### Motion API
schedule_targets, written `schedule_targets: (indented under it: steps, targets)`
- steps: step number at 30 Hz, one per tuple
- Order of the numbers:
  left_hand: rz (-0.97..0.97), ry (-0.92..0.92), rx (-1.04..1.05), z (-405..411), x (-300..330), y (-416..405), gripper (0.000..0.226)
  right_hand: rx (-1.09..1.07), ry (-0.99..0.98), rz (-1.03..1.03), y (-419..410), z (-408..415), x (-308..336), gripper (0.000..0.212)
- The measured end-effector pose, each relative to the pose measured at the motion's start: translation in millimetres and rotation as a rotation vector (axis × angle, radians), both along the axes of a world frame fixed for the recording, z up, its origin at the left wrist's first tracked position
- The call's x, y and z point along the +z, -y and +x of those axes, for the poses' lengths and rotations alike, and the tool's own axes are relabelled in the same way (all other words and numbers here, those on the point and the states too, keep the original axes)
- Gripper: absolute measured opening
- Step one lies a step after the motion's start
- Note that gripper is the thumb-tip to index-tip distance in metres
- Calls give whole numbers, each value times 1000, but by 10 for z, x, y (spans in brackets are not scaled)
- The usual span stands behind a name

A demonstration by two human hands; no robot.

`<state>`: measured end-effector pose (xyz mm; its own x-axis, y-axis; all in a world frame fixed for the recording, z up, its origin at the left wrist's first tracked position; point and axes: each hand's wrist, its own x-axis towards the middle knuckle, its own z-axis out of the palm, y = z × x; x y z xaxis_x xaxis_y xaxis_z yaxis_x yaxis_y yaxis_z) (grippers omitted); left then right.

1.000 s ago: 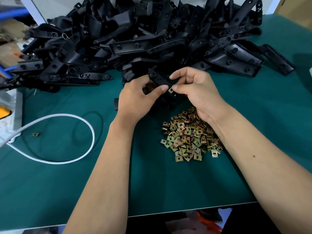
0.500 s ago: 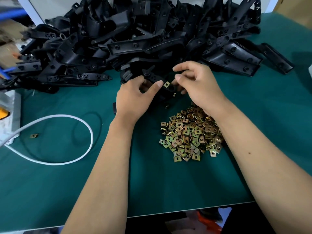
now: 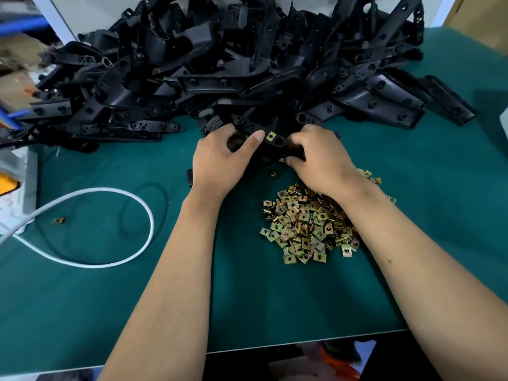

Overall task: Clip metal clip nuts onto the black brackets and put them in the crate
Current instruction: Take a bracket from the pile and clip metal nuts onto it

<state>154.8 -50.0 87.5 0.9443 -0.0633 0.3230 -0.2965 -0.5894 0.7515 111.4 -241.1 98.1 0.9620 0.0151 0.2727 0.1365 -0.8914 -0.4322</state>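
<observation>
Both hands work one black bracket [image 3: 277, 149] at the near edge of the big pile of black brackets [image 3: 247, 70] that fills the far side of the green table [image 3: 275, 298]. The left hand [image 3: 220, 160] curls around the bracket's left end, its thumb lying along the top, tip just beside a clip nut [image 3: 270, 136] already seated on the bracket. The right hand [image 3: 321, 158] has its fingers curled over the bracket's right end, gripping it. Near the right wrist lies a heap of loose clip nuts [image 3: 308, 229], with one stray nut [image 3: 272, 175] between the hands. A white cable [image 3: 110, 259] loops at left, another single nut [image 3: 58, 220] beside it.
</observation>
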Motion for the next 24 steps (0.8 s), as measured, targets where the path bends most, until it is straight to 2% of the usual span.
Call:
schedule_targets:
  steps: [5,8,11,15,19,21,24]
  targets:
    - [-49,13,-11,1,14,-21,39,51,11,93,-48,-38,16,13]
    - [-32,36,-16,-6,19,-28,43,53,24,163,-85,-45,2,12]
    - [-32,53,-3,-14,26,-29,43,10,47,316,-69,-33,12,18]
    - [-65,63,-34,-36,45,-45,38,-57,84,539,-45,-11,37,15]
    - [-73,61,-95,-70,70,-36,33,-89,58,754,-38,-16,62,25]
    - [-72,56,-139,-84,69,-29,31,-72,62,800,-33,-16,69,29]
    - [-66,65,-191,-111,73,-23,41,-27,69,806,-39,-25,83,28]
